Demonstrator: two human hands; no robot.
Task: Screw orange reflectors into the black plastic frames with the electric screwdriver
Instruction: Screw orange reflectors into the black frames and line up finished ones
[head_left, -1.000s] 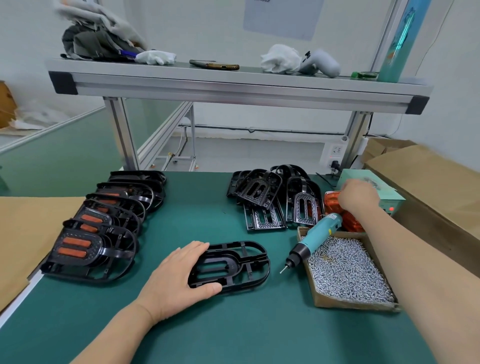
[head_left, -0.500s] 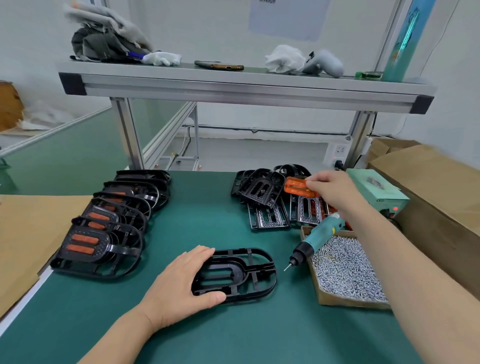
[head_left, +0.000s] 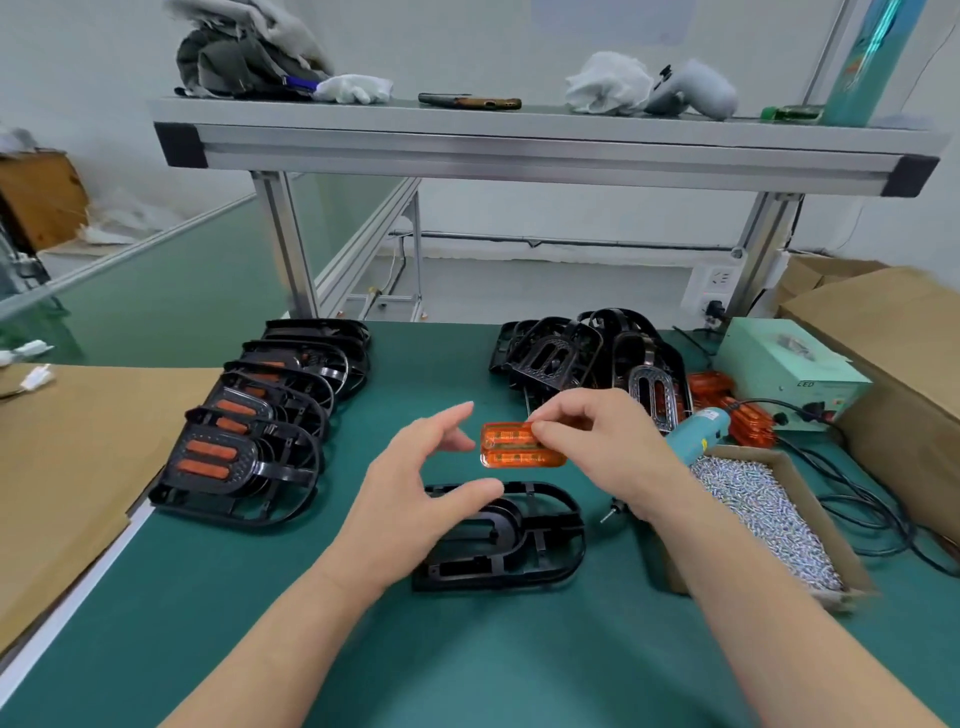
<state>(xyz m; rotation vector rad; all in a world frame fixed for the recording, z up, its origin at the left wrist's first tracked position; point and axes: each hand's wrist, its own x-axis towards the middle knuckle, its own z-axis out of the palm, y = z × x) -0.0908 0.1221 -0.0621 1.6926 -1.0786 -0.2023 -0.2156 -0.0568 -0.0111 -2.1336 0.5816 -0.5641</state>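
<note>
- Worktop (head_left: 260, 649): covered in green matting, with an aluminium-framed overhead shelf (head_left: 519, 150) spanning its far edge. White walls behind.
- The shelf carries a bundle of grey cloth (head_left: 244, 52), a white glove (head_left: 353, 88) and a phone (head_left: 470, 101).
- Left side: a cardboard sheet (head_left: 67, 467) lies along the edge. Beside it is an overlapping row of finished frames (head_left: 249, 447) with orange inserts showing.
- Far right: a pile of empty frames (head_left: 571, 353), a stack of spare reflectors (head_left: 737, 410), a pale green power unit (head_left: 784, 371), and an open box of screws (head_left: 769, 514).
- The electric screwdriver (head_left: 693, 436) lies propped on the screw box, its tip pointing down to the worktop.
- One black frame (head_left: 509, 540) lies flat on the worktop at centre.
- The orange reflector (head_left: 519, 449) is held off the surface above the far edge of that frame, between the two hands.
- Right hand (head_left: 608, 447): its fingers (head_left: 558, 434) pinch the reflector along its upper right edge.
- Left hand (head_left: 410, 493): its fingers (head_left: 447, 421) are spread and relaxed, just beside the reflector's left end. The thumb lies over the frame's left end. Contact with the reflector cannot be confirmed.
</note>
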